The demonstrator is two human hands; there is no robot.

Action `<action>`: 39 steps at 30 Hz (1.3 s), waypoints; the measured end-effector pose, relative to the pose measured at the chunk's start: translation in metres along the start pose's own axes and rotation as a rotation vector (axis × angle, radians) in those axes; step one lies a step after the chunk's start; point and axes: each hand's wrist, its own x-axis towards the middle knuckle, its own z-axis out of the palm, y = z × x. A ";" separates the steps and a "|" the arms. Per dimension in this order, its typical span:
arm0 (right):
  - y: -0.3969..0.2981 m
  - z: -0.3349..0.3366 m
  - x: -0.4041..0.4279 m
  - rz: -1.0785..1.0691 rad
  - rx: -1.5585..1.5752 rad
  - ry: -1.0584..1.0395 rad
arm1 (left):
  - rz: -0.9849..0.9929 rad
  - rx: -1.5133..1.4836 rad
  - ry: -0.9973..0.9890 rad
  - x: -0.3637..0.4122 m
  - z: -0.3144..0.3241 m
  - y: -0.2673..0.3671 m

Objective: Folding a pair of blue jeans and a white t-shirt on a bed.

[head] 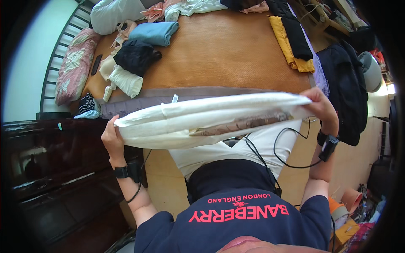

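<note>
A white garment (pixel 158 129) with a brownish printed patch is stretched between my two hands in front of my waist. My left hand (pixel 113 140) grips its left end, beside the dark wooden cabinet. At the other end, my right hand (pixel 321 106) pinches the cloth near the bed's right corner. Folds run along the garment's length, and its right part is slightly blurred. Beyond it lies the bed's brown mat (pixel 215 50). A small white tag (pixel 175 98) sticks up at the garment's far edge.
On the bed are a blue folded cloth (pixel 155 33), dark bundled clothing (pixel 134 58), a cream rolled garment (pixel 126 80), and yellow (pixel 281 44) and black (pixel 296 38) folded clothes. A dark glossy cabinet (pixel 63 158) stands left. A black bag (pixel 343 91) is right. Cables (pixel 284 163) hang from my wrists.
</note>
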 end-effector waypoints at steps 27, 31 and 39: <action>0.129 0.125 0.097 0.192 0.995 0.226 | -0.811 0.056 -0.531 -0.133 0.068 0.064; 0.159 0.114 0.087 0.167 1.011 0.312 | -0.965 0.082 -0.932 -0.133 0.050 0.054; 0.147 0.105 0.086 0.265 1.007 0.278 | -1.198 -1.169 -0.138 -0.155 0.054 0.060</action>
